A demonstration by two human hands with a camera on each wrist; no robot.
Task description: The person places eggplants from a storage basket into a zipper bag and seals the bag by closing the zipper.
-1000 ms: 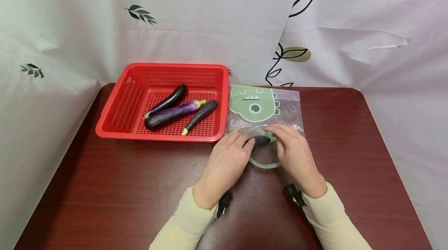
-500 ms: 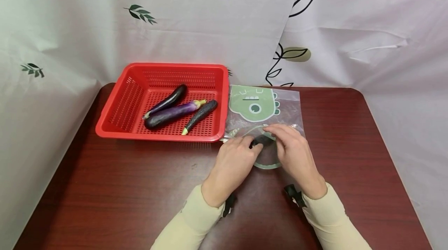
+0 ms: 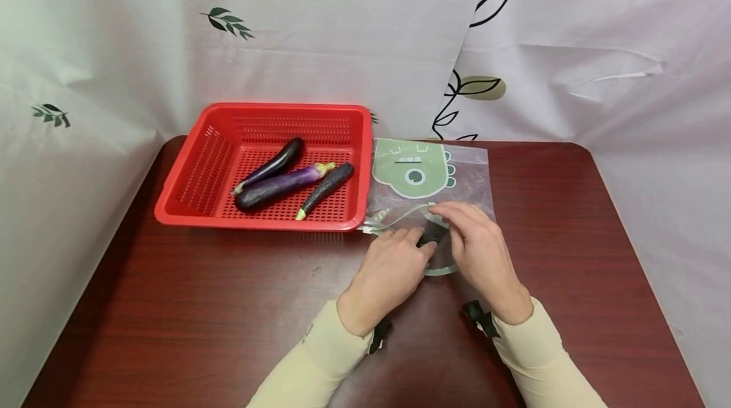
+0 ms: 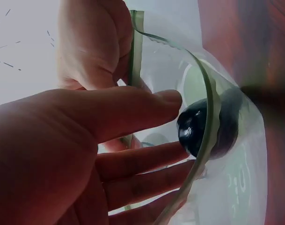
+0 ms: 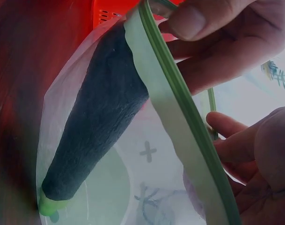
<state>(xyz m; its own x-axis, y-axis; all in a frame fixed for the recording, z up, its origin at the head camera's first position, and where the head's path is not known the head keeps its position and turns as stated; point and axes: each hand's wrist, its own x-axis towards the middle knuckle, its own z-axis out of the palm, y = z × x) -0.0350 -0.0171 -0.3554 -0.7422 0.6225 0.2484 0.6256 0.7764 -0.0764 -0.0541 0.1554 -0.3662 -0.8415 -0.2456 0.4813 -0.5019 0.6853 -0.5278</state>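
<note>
A clear zip bag [image 3: 487, 173] with a green cartoon print lies at the basket's right, its green-edged mouth spread in a loop. A dark zucchini [image 5: 98, 112] is mostly inside, its pale green stem pointing right and its shiny end [image 4: 191, 124] just at the mouth. My left hand [image 3: 391, 271] holds that end between thumb and fingertips, the fingers fairly straight. My right hand [image 3: 482, 256] pinches the bag's rim on the right; its fingertips are partly hidden in the head view. The left wrist view shows the green rim [image 4: 208, 89] curving round the zucchini.
A red plastic basket [image 3: 259, 224] stands at the left back, holding two purple eggplants [image 3: 285, 187] [image 3: 280, 160] and another dark zucchini [image 3: 327, 189]. Beneath everything is a reddish-brown table [image 3: 217, 319]. White patterned cloth [image 3: 314, 33] hangs behind and at both sides.
My left hand has shifted right, and the zucchini has slid further into the bag. More of the mouth's left edge shows now. My right hand has stayed almost still.
</note>
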